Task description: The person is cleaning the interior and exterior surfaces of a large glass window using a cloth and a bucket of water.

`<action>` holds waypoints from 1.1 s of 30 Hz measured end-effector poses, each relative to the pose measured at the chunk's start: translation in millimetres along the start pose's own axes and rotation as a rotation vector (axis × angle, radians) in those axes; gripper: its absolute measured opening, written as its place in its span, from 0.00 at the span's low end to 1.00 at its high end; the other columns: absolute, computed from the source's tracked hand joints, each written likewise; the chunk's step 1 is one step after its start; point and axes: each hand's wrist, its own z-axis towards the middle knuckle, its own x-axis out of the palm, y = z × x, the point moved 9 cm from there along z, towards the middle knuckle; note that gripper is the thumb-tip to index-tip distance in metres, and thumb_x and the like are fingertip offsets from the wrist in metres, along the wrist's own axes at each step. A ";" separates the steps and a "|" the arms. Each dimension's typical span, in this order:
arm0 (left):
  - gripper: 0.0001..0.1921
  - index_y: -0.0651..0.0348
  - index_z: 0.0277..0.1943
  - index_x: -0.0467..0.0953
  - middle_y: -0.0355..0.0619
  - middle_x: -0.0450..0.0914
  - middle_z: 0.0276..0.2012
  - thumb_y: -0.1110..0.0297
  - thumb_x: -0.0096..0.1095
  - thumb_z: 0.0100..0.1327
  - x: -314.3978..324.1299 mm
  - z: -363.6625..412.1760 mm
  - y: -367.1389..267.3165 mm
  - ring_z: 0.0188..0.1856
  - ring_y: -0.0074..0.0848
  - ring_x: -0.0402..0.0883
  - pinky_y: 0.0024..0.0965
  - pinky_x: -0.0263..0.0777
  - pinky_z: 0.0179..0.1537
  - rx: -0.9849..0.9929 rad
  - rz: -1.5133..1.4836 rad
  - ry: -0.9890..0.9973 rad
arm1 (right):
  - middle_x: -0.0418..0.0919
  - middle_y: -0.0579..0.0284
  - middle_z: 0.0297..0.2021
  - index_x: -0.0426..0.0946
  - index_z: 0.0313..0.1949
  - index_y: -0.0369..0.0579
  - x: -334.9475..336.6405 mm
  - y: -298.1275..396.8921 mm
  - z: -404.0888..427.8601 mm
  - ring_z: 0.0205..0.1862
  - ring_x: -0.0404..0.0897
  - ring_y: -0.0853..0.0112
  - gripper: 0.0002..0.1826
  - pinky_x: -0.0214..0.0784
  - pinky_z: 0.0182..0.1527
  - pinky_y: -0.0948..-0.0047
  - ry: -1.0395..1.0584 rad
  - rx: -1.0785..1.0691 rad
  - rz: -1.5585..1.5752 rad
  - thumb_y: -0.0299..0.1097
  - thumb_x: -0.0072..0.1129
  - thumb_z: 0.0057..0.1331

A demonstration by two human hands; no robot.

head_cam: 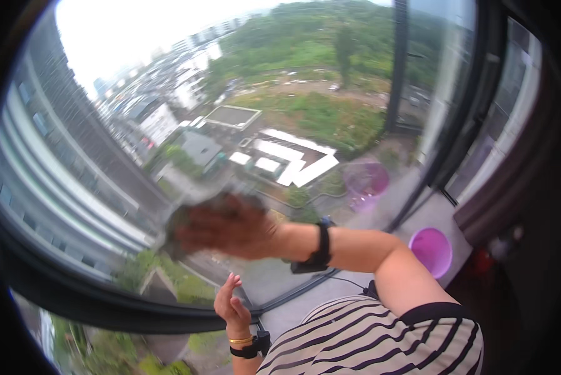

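My right hand [229, 227], blurred, lies spread over a dark grey-green cloth [179, 220] against the window glass [280, 206]. The cloth shows around the fingers; its far edges are smeared by motion. The right forearm crosses the pane from the right, with a black band and device at the wrist. Lower down, my left hand [233, 304] is raised near the bottom window frame [177, 318]. It holds nothing, its thumb apart from its slightly bent fingers. Whether it touches the glass I cannot tell. A gold bracelet and a black strap circle that wrist.
A pink plastic bucket [431, 252] stands on the pale ledge [418, 218] to the right, mirrored in the pane. Dark upright frames [399, 70] and a dark curtain [507, 187] bound the right side. Buildings and greenery lie far below, outside.
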 end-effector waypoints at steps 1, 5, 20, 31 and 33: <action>0.24 0.69 0.44 0.76 0.52 0.81 0.36 0.57 0.36 0.70 3.3 2.6 -1.7 0.33 0.39 0.81 0.34 0.73 0.36 -0.008 0.035 0.018 | 0.54 0.69 0.67 0.61 0.63 0.65 22.7 37.2 -31.0 0.70 0.47 0.75 0.28 0.22 0.70 0.49 0.152 -0.144 -0.001 0.45 0.42 0.61; 0.29 0.69 0.33 0.77 0.51 0.80 0.28 0.56 0.28 0.71 4.4 10.8 -4.3 0.29 0.40 0.80 0.36 0.72 0.33 0.039 0.076 -0.026 | 0.50 0.71 0.68 0.57 0.64 0.58 29.4 45.0 -110.6 0.71 0.46 0.74 0.27 0.22 0.71 0.57 0.329 -0.376 0.084 0.39 0.34 0.64; 0.26 0.68 0.35 0.78 0.50 0.79 0.26 0.57 0.32 0.72 170.4 40.2 -91.9 0.27 0.36 0.79 0.33 0.71 0.30 0.140 -0.050 0.449 | 0.77 0.43 0.42 0.78 0.37 0.38 -217.2 -162.8 -654.2 0.46 0.77 0.52 0.14 0.69 0.48 0.58 1.238 1.632 0.011 0.34 0.53 0.55; 0.19 0.65 0.39 0.78 0.51 0.80 0.28 0.61 0.38 0.69 383.0 36.0 -247.2 0.30 0.38 0.80 0.33 0.71 0.33 0.391 -0.200 0.790 | 0.78 0.50 0.35 0.72 0.44 0.48 -655.7 258.5 -719.6 0.35 0.78 0.51 0.19 0.73 0.36 0.48 -1.667 2.512 0.192 0.41 0.46 0.55; 0.16 0.64 0.42 0.78 0.51 0.80 0.33 0.64 0.42 0.68 424.0 31.9 -278.9 0.35 0.40 0.80 0.34 0.71 0.37 0.442 -0.221 0.856 | 0.78 0.47 0.40 0.68 0.51 0.43 -667.4 291.9 -715.8 0.40 0.78 0.49 0.28 0.72 0.44 0.47 -1.962 2.388 0.035 0.35 0.42 0.47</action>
